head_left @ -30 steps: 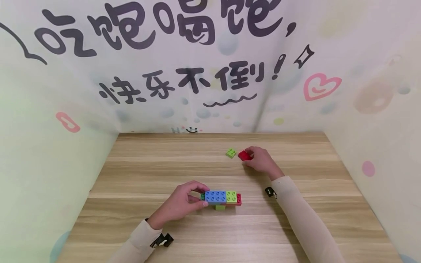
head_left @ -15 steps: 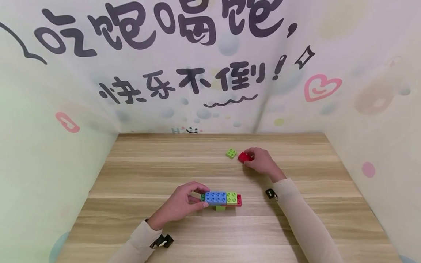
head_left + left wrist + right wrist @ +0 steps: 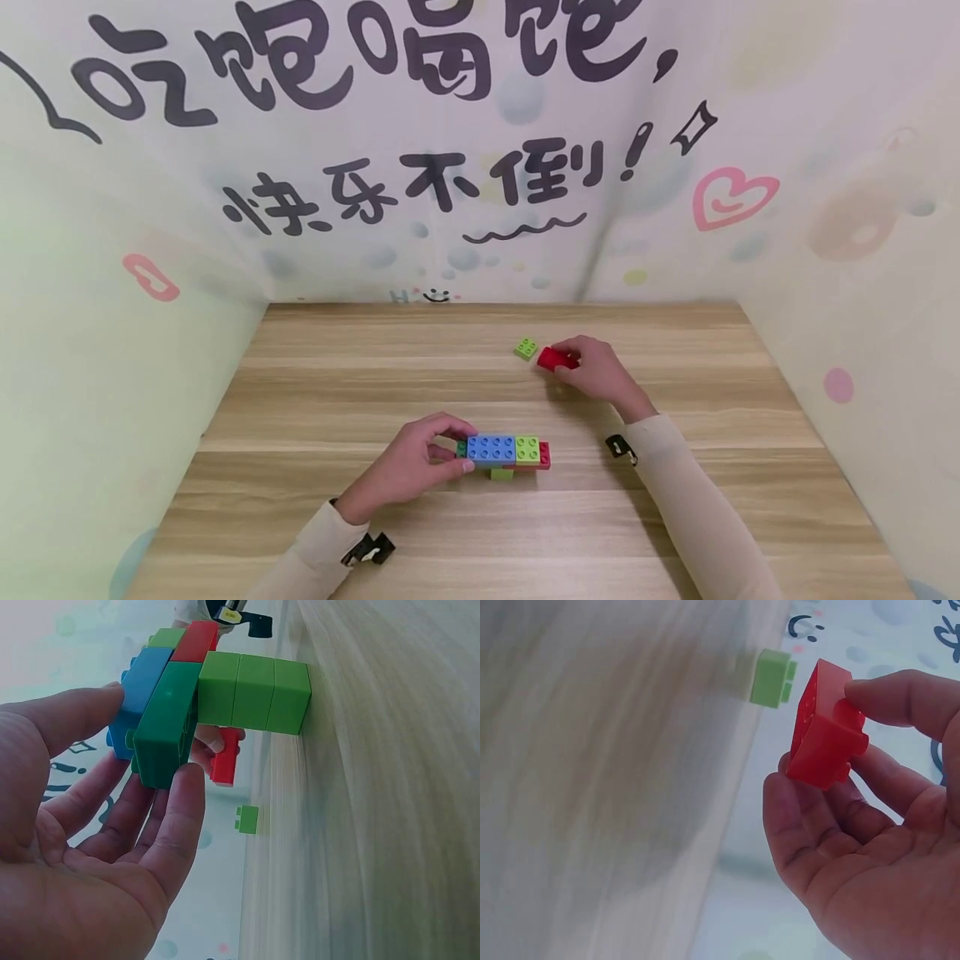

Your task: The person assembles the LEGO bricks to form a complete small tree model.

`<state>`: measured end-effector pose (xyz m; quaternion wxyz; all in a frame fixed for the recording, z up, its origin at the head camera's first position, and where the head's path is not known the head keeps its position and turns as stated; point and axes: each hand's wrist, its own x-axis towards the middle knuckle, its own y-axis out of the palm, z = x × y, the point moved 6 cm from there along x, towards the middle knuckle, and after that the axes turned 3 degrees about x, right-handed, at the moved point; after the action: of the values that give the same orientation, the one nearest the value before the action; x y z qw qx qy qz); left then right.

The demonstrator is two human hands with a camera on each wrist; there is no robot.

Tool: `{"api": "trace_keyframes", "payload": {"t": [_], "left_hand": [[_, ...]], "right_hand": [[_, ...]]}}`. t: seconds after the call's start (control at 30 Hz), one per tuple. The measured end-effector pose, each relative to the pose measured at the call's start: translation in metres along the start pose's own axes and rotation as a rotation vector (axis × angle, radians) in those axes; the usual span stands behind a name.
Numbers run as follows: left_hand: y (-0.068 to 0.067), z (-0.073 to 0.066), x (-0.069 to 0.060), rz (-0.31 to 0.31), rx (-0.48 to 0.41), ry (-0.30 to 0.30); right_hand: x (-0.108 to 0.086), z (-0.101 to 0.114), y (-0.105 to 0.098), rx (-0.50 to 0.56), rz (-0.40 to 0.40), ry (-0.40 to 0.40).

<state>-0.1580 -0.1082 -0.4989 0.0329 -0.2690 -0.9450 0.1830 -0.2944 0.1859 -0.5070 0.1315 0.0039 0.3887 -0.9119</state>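
Note:
Near the middle of the table, my left hand (image 3: 412,462) grips the left end of a toy building-brick assembly, thumb and fingers around its blue brick (image 3: 491,448) and dark green brick (image 3: 166,720). A light green brick (image 3: 527,449) sits beside the blue one on top, with a red brick (image 3: 545,455) below. Under these is a column of light green bricks (image 3: 253,691). Farther back, my right hand (image 3: 600,373) pinches a separate red brick (image 3: 829,724) between thumb and fingers. It is tilted, its hollow underside partly showing in the right wrist view.
A loose light green brick (image 3: 526,348) lies on the wooden table (image 3: 337,375), just left of the held red brick. Printed walls (image 3: 480,267) enclose the table at the back and both sides. Black wrist-worn devices (image 3: 369,548) sit at both cuffs.
The red brick in my right hand has turned and tilted, shifting slightly left toward the loose light green brick. My left hand and the assembly have stayed in place.

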Motion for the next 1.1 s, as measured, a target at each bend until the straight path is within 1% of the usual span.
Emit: {"api": "trace_keyframes", "payload": {"t": [0.33, 0.6, 0.77, 0.93, 1.1], "left_hand": [[0.0, -0.001, 0.001, -0.006, 0.005, -0.006], [0.0, -0.001, 0.002, -0.007, 0.038, -0.003], [0.0, -0.001, 0.002, -0.007, 0.041, -0.004], [0.0, -0.002, 0.002, -0.009, 0.035, -0.013], [0.0, -0.003, 0.001, -0.008, 0.035, -0.015]], "right_hand": [[-0.015, 0.024, -0.003, -0.008, -0.029, -0.129], [-0.029, 0.045, -0.004, -0.002, -0.033, -0.172], [-0.039, 0.059, -0.007, 0.004, -0.042, -0.226], [-0.047, 0.071, -0.006, -0.006, -0.025, -0.335], [-0.057, 0.083, -0.003, 0.006, -0.013, -0.437]]}}
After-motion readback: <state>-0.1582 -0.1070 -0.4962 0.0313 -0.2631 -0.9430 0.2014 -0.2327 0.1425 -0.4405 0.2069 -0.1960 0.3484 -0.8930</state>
